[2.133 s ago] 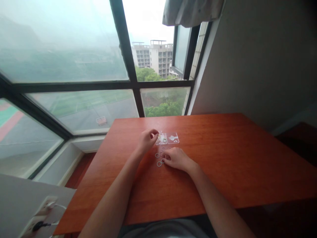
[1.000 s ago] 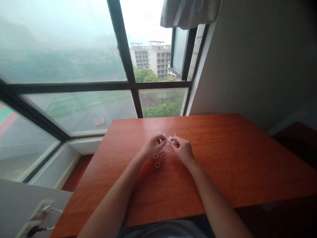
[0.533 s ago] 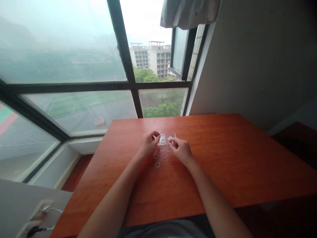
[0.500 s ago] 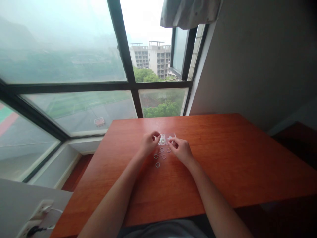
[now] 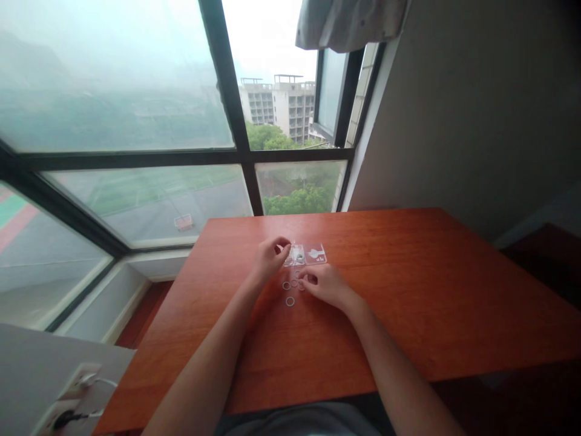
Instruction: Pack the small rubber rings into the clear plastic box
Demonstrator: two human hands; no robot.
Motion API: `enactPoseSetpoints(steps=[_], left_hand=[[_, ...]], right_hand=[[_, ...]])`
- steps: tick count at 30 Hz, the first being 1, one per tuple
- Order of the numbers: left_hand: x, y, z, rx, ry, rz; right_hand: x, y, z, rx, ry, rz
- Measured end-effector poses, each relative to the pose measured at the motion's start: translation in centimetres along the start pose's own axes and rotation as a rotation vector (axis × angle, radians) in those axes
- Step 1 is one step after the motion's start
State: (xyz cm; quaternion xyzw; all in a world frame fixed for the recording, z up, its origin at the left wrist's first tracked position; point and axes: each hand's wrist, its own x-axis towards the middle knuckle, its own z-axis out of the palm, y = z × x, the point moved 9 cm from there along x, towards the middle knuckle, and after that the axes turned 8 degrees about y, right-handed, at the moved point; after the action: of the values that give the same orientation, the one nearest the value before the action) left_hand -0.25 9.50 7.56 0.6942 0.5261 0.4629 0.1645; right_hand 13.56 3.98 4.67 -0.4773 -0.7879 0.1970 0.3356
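A small clear plastic case (image 5: 298, 257) lies with its lid (image 5: 316, 254) folded open to the right; white marks show on the lid. Small pale pieces sit inside the case. At its left edge is my left hand (image 5: 271, 257), thumb and fingertips closed together; what they pinch, if anything, is too small to tell. My right hand (image 5: 327, 283) is in front of the lid, palm down, its fingertips drawn together over the loose rings. Its fingers partly cover some of them. A thin pale ring (image 5: 286, 286) and another ring (image 5: 290, 301) lie in plain sight, with several more near my right fingertips.
The reddish wooden table (image 5: 408, 290) reaches toward the window (image 5: 295, 156) and the grey wall (image 5: 436, 121). A wall socket (image 5: 75, 387) with plugged-in cables is at the lower left. A curtain (image 5: 349, 24) hangs above.
My right hand has moved from the lid down and left to the rings, uncovering the lid. My left hand has shifted slightly left and stays at the case.
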Motion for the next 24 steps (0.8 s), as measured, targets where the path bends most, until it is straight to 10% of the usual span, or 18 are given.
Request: enactPoseSetpoints(steps=[24], left_hand=[[0.0, -0.3, 0.5, -0.030, -0.032, 0.017]], right_hand=[[-0.8, -2.1, 2.4, -0.172, -0.157, -0.113]])
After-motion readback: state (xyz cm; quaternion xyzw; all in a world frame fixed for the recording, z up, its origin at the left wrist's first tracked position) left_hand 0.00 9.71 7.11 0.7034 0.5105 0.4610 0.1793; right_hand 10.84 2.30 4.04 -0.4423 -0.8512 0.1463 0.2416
